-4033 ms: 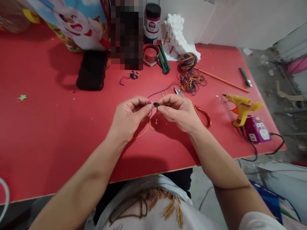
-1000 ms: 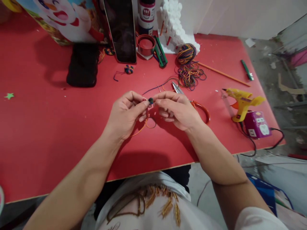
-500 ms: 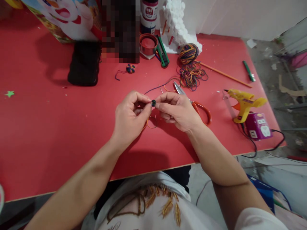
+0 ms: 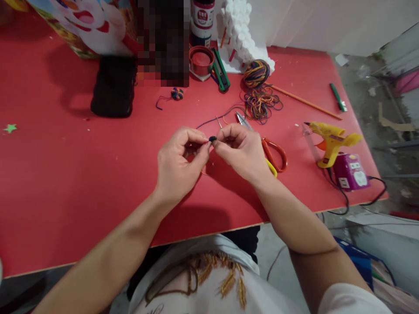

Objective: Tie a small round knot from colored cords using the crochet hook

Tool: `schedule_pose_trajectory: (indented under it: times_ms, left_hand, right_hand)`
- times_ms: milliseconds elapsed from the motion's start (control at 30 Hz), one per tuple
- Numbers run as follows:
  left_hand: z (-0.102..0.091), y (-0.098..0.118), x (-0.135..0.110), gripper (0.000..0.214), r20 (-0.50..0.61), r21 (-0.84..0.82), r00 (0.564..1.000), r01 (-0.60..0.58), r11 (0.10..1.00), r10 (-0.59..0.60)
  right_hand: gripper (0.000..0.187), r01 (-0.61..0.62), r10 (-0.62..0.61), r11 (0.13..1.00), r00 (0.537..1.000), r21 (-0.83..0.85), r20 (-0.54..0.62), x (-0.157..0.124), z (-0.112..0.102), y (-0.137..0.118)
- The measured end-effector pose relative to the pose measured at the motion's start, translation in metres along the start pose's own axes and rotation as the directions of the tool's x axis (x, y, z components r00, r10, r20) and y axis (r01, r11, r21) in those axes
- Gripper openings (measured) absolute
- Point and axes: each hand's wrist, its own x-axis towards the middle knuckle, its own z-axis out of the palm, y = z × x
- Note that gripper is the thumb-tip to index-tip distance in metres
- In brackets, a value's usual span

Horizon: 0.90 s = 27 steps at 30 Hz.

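Between my fingertips is a small dark piece of yarn work (image 4: 212, 138), too small to make out fully. My left hand (image 4: 180, 161) pinches its left side with thumb and forefinger. From the right, my right hand (image 4: 242, 150) pinches it too. A strand of purple yarn (image 4: 209, 121) runs from the hands to a loose multicoloured tangle (image 4: 262, 104). Just beyond the tangle lies a yarn ball (image 4: 256, 73). Scissors (image 4: 275, 153) with orange and yellow handles lie partly under my right hand. A small wound yarn piece (image 4: 177, 93) with a tail rests farther back.
A yellow glue gun (image 4: 334, 139) stands by a purple power box (image 4: 352, 172) with cords at the right edge. Behind are a green cutter (image 4: 221, 72), a red tape roll (image 4: 201, 61), a bottle (image 4: 202, 22) and a white model (image 4: 238, 30). A black case (image 4: 114, 87) lies left.
The dark piece has turned and now looks flatter between my fingertips. My right fingers have curled in closer, and the scissors' yellow handle now shows.
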Motion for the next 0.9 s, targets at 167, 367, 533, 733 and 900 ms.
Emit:
schedule_pose_trajectory:
  times_ms: [167,367,533,733,900]
  left_hand:
    - [0.005,-0.002,-0.002,0.015,-0.022,-0.034,1.0,-0.001,0.999,0.001]
    - [-0.001,0.004,0.01,0.016,0.003,-0.199,0.98,0.193,0.961,-0.197]
    - [-0.001,0.004,0.012,0.023,0.046,-0.287,0.948,0.314,0.905,-0.314]
    - [-0.003,0.007,0.011,0.019,0.085,-0.295,0.948,0.319,0.901,-0.307]
    - [-0.003,0.007,0.009,0.015,0.038,-0.18,0.976,0.218,0.959,-0.215]
  right_hand:
    - [0.014,0.245,-0.29,0.913,0.952,-0.326,-0.096,-0.009,0.003,0.001]
    - [0.029,-0.009,-0.003,0.998,0.976,0.055,0.22,-0.005,-0.011,-0.013]
    - [0.034,-0.076,0.039,0.972,0.985,0.224,0.166,0.001,-0.016,-0.012]
    - [0.024,-0.134,0.064,0.94,0.973,0.314,0.224,0.004,-0.016,-0.005]
    - [0.028,-0.063,0.042,0.982,0.992,0.179,0.119,0.001,-0.011,-0.008]
